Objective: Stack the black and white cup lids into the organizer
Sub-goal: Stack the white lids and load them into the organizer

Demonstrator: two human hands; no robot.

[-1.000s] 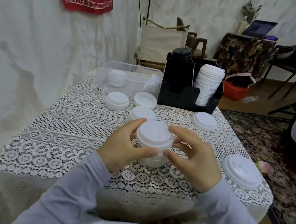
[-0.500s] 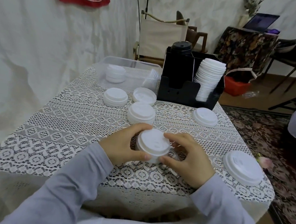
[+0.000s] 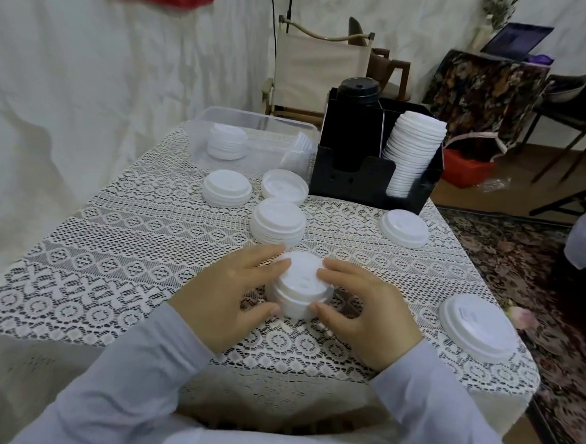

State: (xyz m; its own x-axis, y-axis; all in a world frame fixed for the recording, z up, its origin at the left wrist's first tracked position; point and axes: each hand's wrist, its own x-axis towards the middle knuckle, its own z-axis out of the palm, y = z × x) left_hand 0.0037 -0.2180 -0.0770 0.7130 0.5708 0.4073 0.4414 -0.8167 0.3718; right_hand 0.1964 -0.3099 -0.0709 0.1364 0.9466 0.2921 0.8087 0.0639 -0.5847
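A short stack of white lids [image 3: 300, 285] rests on the lace tablecloth between my hands. My left hand [image 3: 227, 295] cups its left side and my right hand [image 3: 365, 310] cups its right side, fingers on its top and rim. At the back stands the black organizer [image 3: 363, 178]; its left slot holds a stack of black lids [image 3: 358, 88] and its right slot a leaning stack of white lids [image 3: 414, 150]. More white lid stacks [image 3: 278, 222] [image 3: 226, 187] lie in front of it.
A clear plastic bin [image 3: 253, 126] with white lids stands at the back left. An upturned lid [image 3: 285, 188] lies beside the organizer, single white lids at the right [image 3: 403, 227] and at the near right table edge [image 3: 479, 327]. Chairs and a carpet lie beyond.
Both hands have lowered the white lid stack from the air onto the tablecloth and still hold it there. Nothing else on the table has moved.
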